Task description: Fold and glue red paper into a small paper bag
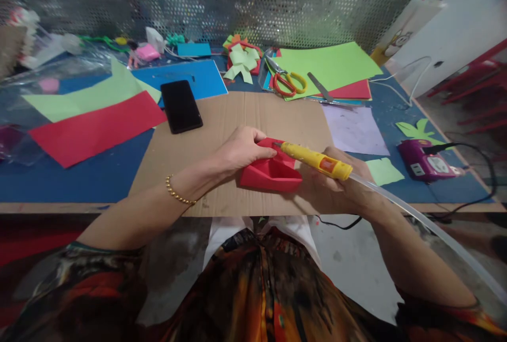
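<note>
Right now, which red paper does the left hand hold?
The folded paper on the cardboard; the red sheets beside the phone and under the green sheet lie untouched.

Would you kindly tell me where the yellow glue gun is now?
In the head view, the yellow glue gun is in the right hand, right of centre, its tip at the red paper box.

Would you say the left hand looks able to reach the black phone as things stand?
Probably yes: nothing covers the phone or stands between, though the left hand would first have to leave the red folded paper.
</note>
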Demonstrator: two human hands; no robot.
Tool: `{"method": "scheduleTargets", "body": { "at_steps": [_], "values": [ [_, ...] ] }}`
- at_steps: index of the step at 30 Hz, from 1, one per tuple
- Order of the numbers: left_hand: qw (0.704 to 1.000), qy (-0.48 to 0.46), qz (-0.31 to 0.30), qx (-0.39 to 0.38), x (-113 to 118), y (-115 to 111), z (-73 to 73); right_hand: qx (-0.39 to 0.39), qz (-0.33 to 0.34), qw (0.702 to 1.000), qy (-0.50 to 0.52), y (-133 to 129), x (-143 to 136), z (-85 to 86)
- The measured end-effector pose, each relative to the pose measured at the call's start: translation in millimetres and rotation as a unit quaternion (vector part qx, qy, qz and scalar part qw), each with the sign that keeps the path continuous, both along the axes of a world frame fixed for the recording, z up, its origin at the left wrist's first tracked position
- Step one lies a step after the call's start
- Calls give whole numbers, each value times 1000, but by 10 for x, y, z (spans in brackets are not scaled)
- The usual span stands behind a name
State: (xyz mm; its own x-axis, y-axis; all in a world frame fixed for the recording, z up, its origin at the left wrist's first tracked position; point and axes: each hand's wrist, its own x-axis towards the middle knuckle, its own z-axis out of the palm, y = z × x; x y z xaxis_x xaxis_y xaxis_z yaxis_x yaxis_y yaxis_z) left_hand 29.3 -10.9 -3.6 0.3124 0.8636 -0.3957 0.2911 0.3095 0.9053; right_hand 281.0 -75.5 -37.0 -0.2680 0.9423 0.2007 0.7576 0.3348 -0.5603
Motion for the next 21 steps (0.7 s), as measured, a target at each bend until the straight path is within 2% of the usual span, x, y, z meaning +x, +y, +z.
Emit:
{"method": "scheduleTargets", "body": {
  "at_steps": [4,7,21],
  "values": [
    [1000,2,3,4,-4,-5,-11,14,-24,999,24,-46,-48,186],
    [1000,2,5,9,-3,-6,-20,21,-23,999,17,-63,-57,242],
    [999,21,1,25,-6,-3,6,6,-30,1000,5,-89,13,204]
  ]
}}
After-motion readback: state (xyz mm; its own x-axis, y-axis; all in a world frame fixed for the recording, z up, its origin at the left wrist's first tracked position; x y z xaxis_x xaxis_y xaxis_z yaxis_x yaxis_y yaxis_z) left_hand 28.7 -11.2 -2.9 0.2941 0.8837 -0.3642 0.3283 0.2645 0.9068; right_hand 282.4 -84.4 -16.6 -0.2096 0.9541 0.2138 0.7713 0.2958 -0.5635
